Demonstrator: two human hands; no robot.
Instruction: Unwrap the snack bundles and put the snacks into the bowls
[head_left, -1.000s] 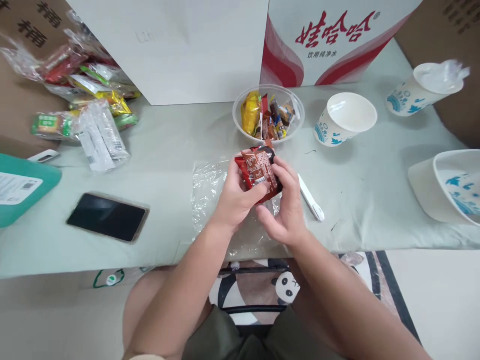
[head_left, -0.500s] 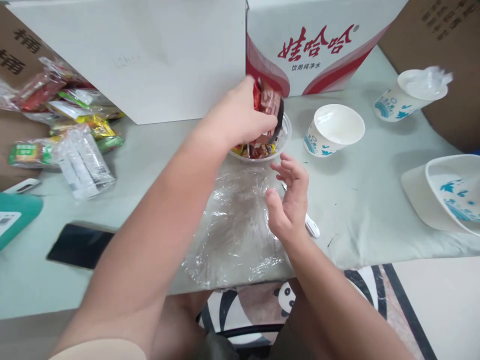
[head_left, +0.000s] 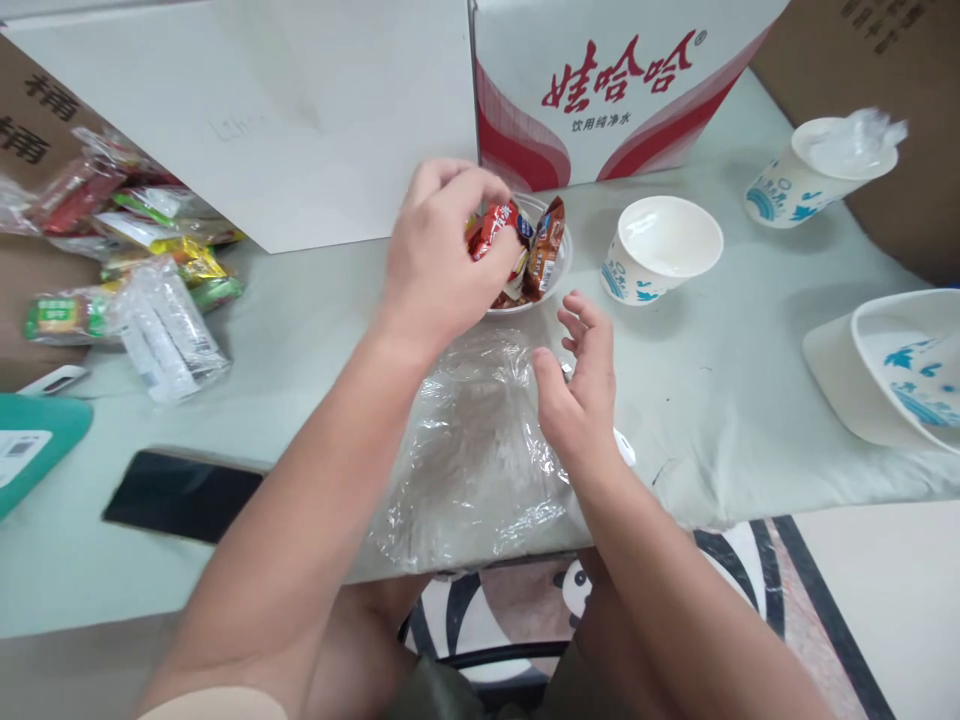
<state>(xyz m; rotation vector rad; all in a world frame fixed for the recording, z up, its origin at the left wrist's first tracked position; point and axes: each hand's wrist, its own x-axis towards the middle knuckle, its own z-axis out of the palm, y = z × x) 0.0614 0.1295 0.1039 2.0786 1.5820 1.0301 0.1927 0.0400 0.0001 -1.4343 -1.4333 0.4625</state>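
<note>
Nearest, a flat crinkled clear plastic sheet (head_left: 472, 470) lies on the pale green cloth; above it, the empty right hand (head_left: 581, 385) hovers half-curled. Beyond, the left hand (head_left: 450, 250) has its fingers around shiny red and brown snack packets (head_left: 510, 240) at the round clear plastic bowl (head_left: 559, 275).

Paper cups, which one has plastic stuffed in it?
The rear-right cup: crumpled clear plastic pokes from its mouth. The cup beside the snack bowl and the right-edge tub show none.
</note>
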